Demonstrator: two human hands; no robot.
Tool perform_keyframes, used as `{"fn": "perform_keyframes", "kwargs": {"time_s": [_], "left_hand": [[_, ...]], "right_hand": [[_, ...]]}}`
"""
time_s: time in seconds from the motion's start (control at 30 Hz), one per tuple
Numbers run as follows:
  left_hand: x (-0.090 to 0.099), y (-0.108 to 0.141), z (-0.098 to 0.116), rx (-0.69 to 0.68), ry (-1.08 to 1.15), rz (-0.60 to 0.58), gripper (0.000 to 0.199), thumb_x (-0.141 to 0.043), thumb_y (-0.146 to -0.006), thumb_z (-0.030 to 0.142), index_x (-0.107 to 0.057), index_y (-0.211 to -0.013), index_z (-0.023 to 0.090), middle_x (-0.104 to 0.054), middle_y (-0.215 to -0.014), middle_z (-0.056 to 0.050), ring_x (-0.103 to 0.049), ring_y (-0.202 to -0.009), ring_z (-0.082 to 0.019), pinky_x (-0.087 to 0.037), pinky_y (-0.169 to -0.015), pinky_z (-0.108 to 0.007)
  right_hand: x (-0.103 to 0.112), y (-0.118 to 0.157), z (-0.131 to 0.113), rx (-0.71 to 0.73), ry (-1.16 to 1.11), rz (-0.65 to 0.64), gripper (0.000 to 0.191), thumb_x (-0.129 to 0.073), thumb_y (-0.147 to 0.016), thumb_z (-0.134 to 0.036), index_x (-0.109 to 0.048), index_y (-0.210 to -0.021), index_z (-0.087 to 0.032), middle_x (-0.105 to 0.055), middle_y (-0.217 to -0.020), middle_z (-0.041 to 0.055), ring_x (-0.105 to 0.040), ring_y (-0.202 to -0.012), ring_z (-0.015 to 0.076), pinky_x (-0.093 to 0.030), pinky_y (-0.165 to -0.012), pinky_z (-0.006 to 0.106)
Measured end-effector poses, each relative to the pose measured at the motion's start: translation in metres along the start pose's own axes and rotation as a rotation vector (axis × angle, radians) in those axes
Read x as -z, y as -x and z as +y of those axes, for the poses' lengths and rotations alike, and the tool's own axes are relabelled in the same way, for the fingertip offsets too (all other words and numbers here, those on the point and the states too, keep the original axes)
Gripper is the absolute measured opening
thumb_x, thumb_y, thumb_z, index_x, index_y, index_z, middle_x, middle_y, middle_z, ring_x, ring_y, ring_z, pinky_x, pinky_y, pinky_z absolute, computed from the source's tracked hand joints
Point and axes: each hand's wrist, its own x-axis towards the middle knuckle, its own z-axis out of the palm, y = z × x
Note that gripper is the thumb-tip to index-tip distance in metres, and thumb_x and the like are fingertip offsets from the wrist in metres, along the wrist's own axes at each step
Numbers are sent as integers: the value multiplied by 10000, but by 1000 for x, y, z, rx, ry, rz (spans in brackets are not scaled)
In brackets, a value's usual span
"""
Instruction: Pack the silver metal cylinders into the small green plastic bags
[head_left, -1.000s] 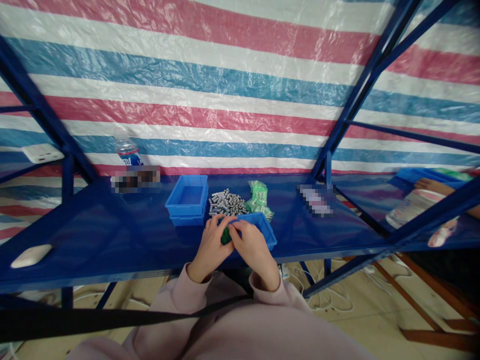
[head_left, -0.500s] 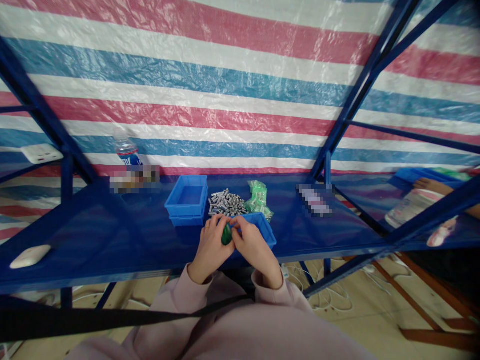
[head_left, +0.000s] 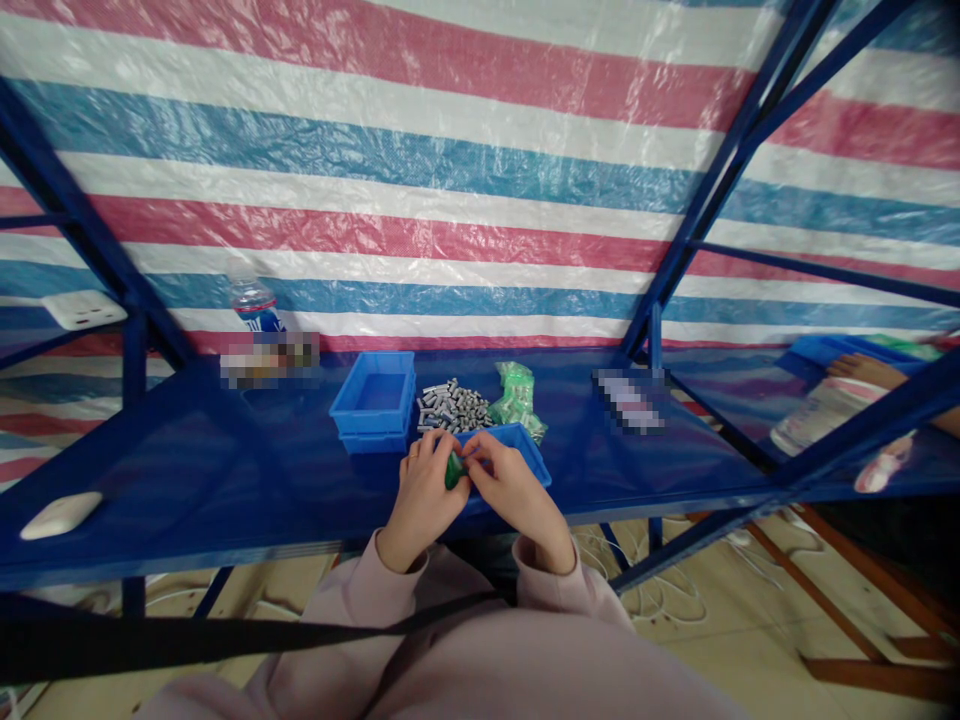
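Observation:
My left hand (head_left: 427, 487) is closed around a small shiny green object (head_left: 453, 470), its kind not clear, held low over the table's front part. My right hand (head_left: 510, 480) meets it from the right, thumb and finger pinched together at the object's upper right side. Whatever sits between those right fingertips is too small to name. Behind the right hand lies a shallow blue tray (head_left: 534, 455), partly covered by it. Just beyond my fingers spreads a pile of small silvery metal cylinders (head_left: 454, 405), beside a crumpled green plastic bag (head_left: 516, 392).
Stacked blue bins (head_left: 373, 400) stand left of the pile. A bottle (head_left: 256, 305) is at the back left, a white mouse-like object (head_left: 61, 515) at the front left. A blurred-out flat item (head_left: 628, 400) lies right. Another person's hand (head_left: 866, 370) shows far right, past blue frame bars.
My right hand has shifted slightly right, its fingertips lifting a little off the green object. Less of the green shows in my left hand, which stays nearly in place.

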Motion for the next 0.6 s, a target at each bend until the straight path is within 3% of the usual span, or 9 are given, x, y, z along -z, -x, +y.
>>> {"fn": "perform_keyframes", "kwargs": {"time_s": [0.13,0.27,0.37,0.43,0.5,0.6], "left_hand": [[1,0,0,5,22,-2,230,-513,-721,170,-484,-937,241,-496,-1138,-42,-476,-1047,-267,-391,-847,-417],[2,1,2,11,40,-2,212,-510,-715,166,-491,-910,244,-498,-1124,-27,-471,-1033,-252,-375,-854,-403],[2,0,2,20,52,-2,216,-508,-706,155,-497,-901,246,-502,-1114,-20,-469,-1030,-243,-367,-854,-387],[2,0,1,18,61,2,222,-506,-701,151,-498,-900,248,-502,-1113,-18,-464,-1036,-241,-362,-858,-382],[1,0,0,14,71,0,227,-505,-698,151,-498,-901,250,-500,-1116,-18,-460,-1040,-242,-360,-861,-381],[1,0,-1,4,87,-8,230,-506,-696,154,-499,-905,250,-493,-1129,-18,-455,-1043,-242,-358,-872,-385]], "right_hand": [[12,1,1,13,-90,50,208,-449,-854,-203,-575,-1018,-210,-706,-835,13,-657,-747,148,-474,-669,250],[37,0,19,-15,-113,413,222,-465,-870,-311,-593,-1002,-187,-700,-956,74,-654,-898,189,-497,-737,287],[54,2,49,-106,30,616,282,-471,-852,-347,-604,-1022,-166,-685,-1004,113,-640,-940,233,-502,-715,319],[59,4,70,-197,186,618,342,-460,-844,-327,-595,-1100,-144,-666,-1066,144,-621,-991,262,-495,-776,371],[59,5,87,-255,359,519,389,-489,-831,-310,-589,-1148,-110,-639,-1133,175,-579,-1077,293,-449,-891,418],[56,6,98,-334,538,410,383,-548,-816,-331,-627,-1114,-103,-609,-1180,188,-539,-1126,325,-416,-931,430]]}}
